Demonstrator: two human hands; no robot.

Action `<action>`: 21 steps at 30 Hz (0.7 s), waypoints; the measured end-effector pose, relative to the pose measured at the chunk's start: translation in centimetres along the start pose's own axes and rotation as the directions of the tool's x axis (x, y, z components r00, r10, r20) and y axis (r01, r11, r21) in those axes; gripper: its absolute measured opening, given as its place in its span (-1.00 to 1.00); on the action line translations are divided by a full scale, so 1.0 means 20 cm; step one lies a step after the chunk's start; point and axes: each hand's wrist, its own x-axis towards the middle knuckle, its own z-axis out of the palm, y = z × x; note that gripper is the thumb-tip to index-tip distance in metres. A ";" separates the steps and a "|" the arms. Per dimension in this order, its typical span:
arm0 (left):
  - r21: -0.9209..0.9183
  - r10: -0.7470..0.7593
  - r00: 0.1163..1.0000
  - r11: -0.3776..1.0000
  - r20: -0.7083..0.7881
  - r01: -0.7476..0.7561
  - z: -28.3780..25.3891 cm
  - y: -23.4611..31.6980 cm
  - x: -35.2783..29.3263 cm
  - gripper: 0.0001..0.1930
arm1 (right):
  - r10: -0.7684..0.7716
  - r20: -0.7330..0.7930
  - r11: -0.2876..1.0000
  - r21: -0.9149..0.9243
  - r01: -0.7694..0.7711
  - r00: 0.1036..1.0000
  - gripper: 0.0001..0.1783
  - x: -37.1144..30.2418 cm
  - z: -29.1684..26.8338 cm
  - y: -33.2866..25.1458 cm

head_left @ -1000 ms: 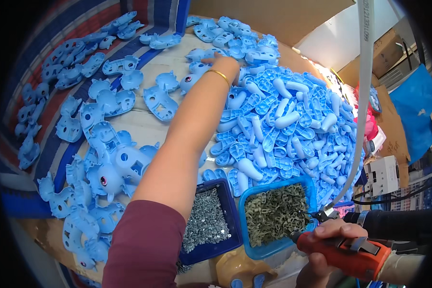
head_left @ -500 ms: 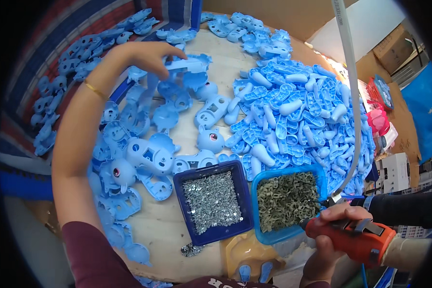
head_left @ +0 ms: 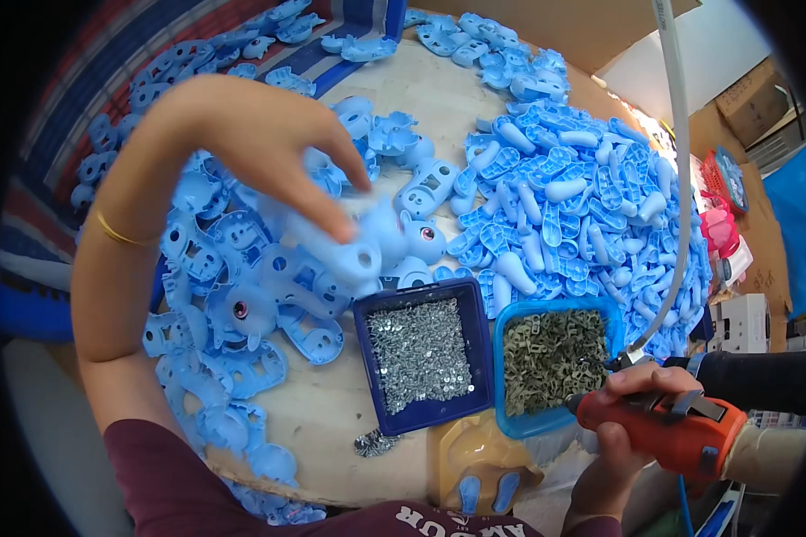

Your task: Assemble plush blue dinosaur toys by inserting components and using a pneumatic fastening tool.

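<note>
My left hand (head_left: pixel 282 152) reaches over the heap of blue toy halves, thumb and fingers curved round a blue toy shell (head_left: pixel 356 258). Motion smears that shell, and the hand hides part of it. Just beyond it lies a blue toy head piece (head_left: pixel 424 240) with a painted eye. At the lower right, my right hand (head_left: pixel 620 438) is wrapped round a red electric screwdriver (head_left: pixel 672 434), its tip pointing left. Close to that tip is a light-blue tray (head_left: pixel 500 394) of small grey-green clips. Beside it stands a dark-blue tray (head_left: pixel 484 336) of silver screws.
A large pile of blue leg-like parts (head_left: pixel 564 192) fills the right of the table. More blue shells (head_left: pixel 228 237) spread along the left. A yellow moulded fixture (head_left: pixel 475 456) sits at the near edge. A pale hose (head_left: pixel 681 179) hangs down at the right.
My left hand has come nearer, bringing the blue shell from the far heap toward the screw tray. The right hand keeps its grip on the screwdriver. The whole view has shifted slightly.
</note>
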 end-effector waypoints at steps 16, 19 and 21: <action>0.223 -0.254 0.962 0.937 -0.101 0.271 0.28 -0.10 0.89 0.11 | -0.045 -0.019 0.996 0.070 0.047 0.999 -0.22 -0.01 0.02 0.03; 0.161 -0.122 0.977 0.982 0.173 0.094 0.06 0.00 0.73 0.05 | -0.055 -0.035 0.997 0.052 0.057 0.998 -0.24 -0.01 0.00 0.04; 0.050 -0.019 0.937 0.999 0.350 0.002 0.05 0.03 0.68 -0.02 | -0.034 -0.069 0.997 0.063 0.039 0.997 -0.24 -0.01 0.01 0.06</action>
